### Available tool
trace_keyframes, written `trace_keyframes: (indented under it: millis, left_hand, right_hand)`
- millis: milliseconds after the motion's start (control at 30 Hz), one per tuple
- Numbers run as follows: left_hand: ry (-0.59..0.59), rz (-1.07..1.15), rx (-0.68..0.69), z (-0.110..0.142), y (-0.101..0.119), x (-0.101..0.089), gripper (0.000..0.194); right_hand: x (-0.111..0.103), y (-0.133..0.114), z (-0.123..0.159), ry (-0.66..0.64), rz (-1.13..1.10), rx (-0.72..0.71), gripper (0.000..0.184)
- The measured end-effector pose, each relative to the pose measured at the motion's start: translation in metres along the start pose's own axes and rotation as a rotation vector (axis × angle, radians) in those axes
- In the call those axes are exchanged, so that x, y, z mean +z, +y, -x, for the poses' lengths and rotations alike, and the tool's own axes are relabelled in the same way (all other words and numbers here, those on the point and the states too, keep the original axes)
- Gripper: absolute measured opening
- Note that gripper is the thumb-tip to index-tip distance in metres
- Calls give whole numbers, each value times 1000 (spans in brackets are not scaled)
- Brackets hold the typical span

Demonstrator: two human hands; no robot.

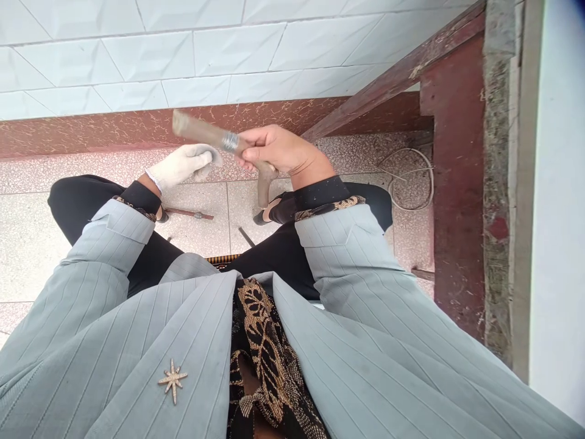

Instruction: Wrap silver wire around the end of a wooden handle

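My right hand is bare and wraps round a crooked wooden handle. Silvery wire is wound round the handle just left of the fingers. Its thick end points up and left, while a shorter bent end comes out below my palm. My left hand wears a white knit glove. Its fingers are pinched together beneath the thick end, apart from the wood as far as I can see. Something greyish shows at those fingertips, too blurred to name.
Below my left hand, a thin reddish-brown rod with a wrapped middle lies on the tiled floor. A dark stick lies between my feet. To the right are a coiled cable and a red wooden frame. A white-tiled wall stands ahead.
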State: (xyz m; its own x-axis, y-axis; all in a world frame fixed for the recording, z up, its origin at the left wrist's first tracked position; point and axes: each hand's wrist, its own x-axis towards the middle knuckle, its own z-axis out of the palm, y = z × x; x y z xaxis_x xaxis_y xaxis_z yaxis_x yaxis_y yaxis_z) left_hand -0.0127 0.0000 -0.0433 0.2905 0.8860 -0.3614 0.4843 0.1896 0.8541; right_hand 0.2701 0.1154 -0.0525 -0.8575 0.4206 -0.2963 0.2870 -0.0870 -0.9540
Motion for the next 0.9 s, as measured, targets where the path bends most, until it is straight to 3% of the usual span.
trace_keyframes:
  millis: [67, 133, 267, 400, 567, 767, 833, 900]
  left_hand:
    - [-6, 34, -69, 1, 4, 7, 28]
    - [-51, 49, -139, 2, 10, 15, 25]
    - [-172, 3, -152, 3, 19, 23, 30]
    - [-204, -32, -95, 4, 24, 19, 26]
    - [-184, -43, -80, 4, 22, 12, 29]
    - [-122, -63, -98, 6, 17, -1, 29]
    - [-92, -55, -98, 6, 15, -6, 30]
    - [-89, -30, -53, 4, 11, -7, 32]
  right_hand:
    - [0, 1, -1, 213, -33, -19, 59]
    - [0, 4, -4, 337, 5, 10, 59]
    - [-3, 15, -16, 433, 214, 167, 48]
    - [-1, 23, -24, 248, 646, 281, 40]
    - [9, 13, -23, -127, 785, 310, 15]
    - [11, -7, -12, -496, 406, 417, 9]
    - [6, -9, -7, -553, 259, 360, 16]
    - [-1, -8, -2, -516, 127, 230, 30]
